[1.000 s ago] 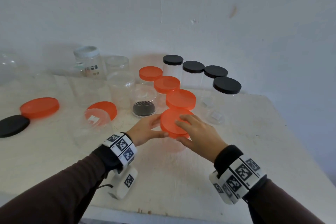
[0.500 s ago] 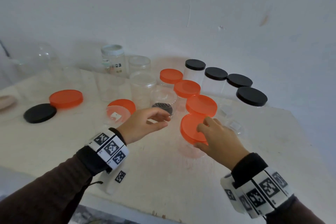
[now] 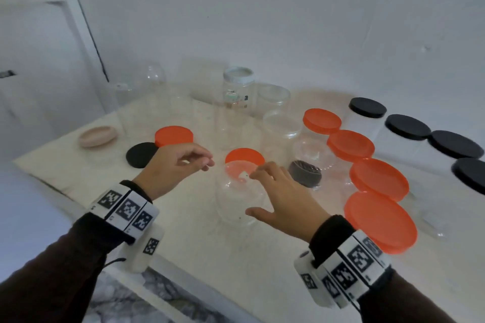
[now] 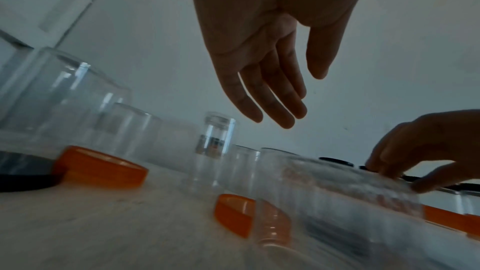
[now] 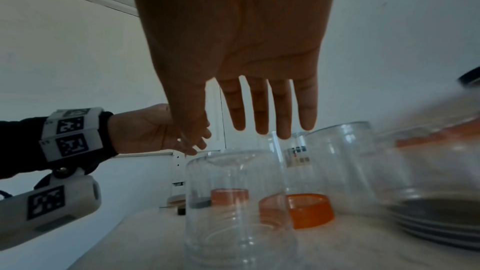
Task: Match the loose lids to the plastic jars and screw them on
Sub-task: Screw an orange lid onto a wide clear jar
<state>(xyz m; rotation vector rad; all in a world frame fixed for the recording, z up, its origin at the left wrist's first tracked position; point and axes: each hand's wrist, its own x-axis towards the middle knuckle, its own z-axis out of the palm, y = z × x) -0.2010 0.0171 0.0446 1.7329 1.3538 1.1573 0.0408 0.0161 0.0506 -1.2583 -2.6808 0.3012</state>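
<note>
A clear lidless jar stands in the middle of the table, blurred in the left wrist view. My right hand spreads over its mouth with straight fingers; whether they touch the rim I cannot tell. My left hand hovers left of the jar, relaxed and holding nothing. A loose orange lid lies just behind the jar. Another loose orange lid and a loose black lid lie further left. Four orange-lidded jars stand in a row on the right.
Black-lidded jars line the far right. Several clear lidless jars and a white-capped one stand at the back. A jar with a dark lid under it is right of my right hand. A pink bowl sits far left.
My right hand let go of the nearest orange-lidded jar and moved left over the lidless jar. My left hand drew away to the left. The view turned left.
</note>
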